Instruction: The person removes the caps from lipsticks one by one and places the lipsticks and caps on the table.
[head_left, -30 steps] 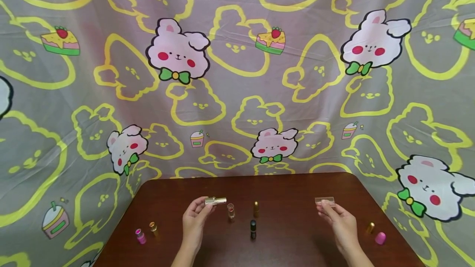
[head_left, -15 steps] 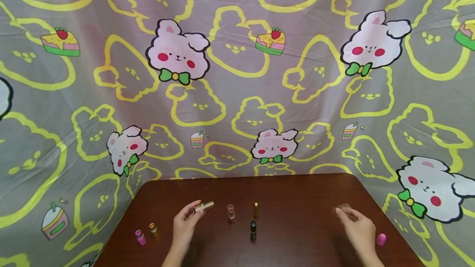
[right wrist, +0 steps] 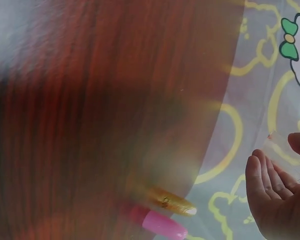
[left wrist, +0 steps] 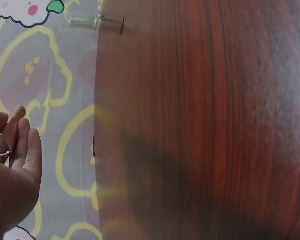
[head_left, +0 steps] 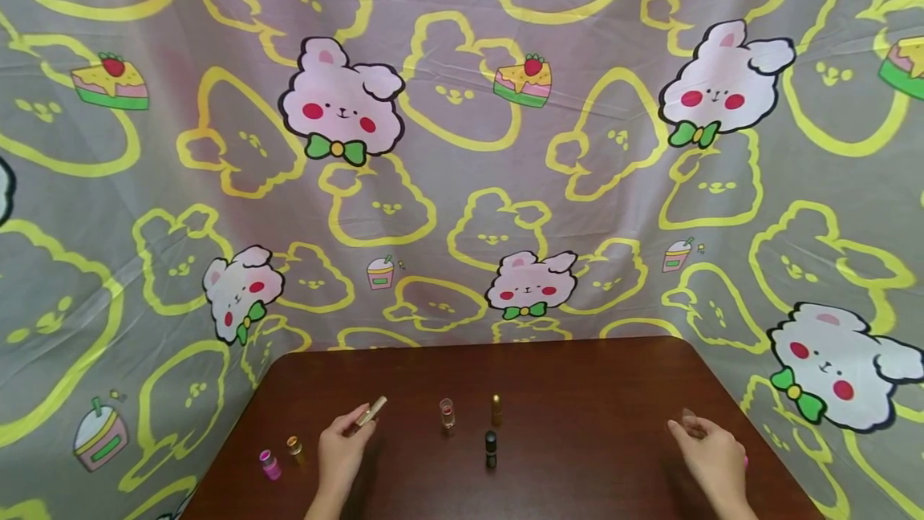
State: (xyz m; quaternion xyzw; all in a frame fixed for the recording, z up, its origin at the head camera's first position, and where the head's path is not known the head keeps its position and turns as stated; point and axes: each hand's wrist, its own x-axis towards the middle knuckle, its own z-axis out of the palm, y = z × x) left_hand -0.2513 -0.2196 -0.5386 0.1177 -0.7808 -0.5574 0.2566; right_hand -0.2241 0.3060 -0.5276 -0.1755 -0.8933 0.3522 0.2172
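Standing near the left edge of the desk (head_left: pixel 577 392) are a pink lipstick (head_left: pixel 270 465) and a gold lipstick (head_left: pixel 296 449), just beside each other. Next along, the left hand (head_left: pixel 342 449) grips a slim gold tube (head_left: pixel 373 410), tilted; a light hold with the fingers off its end should avoid smudges. Towards the middle stand a clear-cased lipstick (head_left: pixel 447 414), a black tube (head_left: pixel 491 449) and, nearer the far edge, a gold bullet-topped tube (head_left: pixel 496 408). By the right edge, the right hand (head_left: pixel 707 448) pinches a clear cap (right wrist: pixel 280 148) between thumb and fingers. The gold cap (right wrist: pixel 172 201) and pink cap (right wrist: pixel 165 225) sit near that edge too, so slow, level movement there seems wise, lest a knuckle topple either.
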